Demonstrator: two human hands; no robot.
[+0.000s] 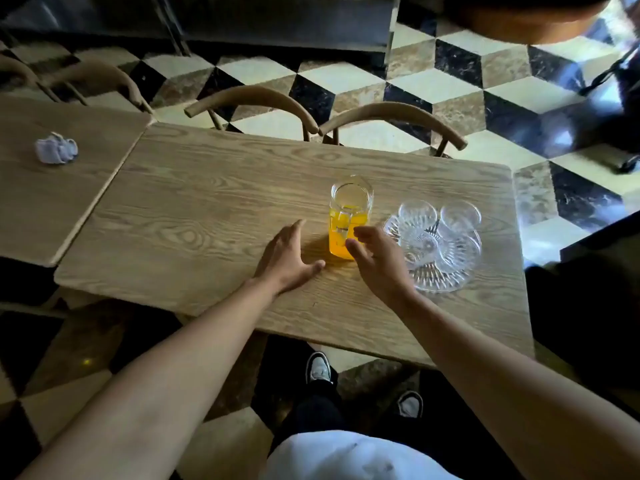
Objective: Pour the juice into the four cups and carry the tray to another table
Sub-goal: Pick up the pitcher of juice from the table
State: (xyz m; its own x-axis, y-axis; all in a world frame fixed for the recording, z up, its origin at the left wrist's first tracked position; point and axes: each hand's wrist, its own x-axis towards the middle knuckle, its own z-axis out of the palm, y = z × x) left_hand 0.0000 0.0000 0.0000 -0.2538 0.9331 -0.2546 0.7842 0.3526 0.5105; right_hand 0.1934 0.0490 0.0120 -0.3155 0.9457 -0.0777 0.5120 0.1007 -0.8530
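Note:
A clear glass pitcher (349, 216), about half full of orange juice, stands upright near the middle of the wooden table (207, 216). To its right sits a cut-glass tray (440, 282) carrying several clear glass cups (417, 213). My left hand (289, 258) lies just left of the pitcher, fingers spread, close to the tabletop. My right hand (375, 258) hovers in front of the pitcher's lower right side with fingers loosely bent. Neither hand holds anything.
A second wooden table (52, 202) adjoins on the left, with a crumpled white tissue (56, 148) on it. Two curved wooden chairs (252, 102) stand at the far edge. The floor is checkered tile. My shoes show below the near edge.

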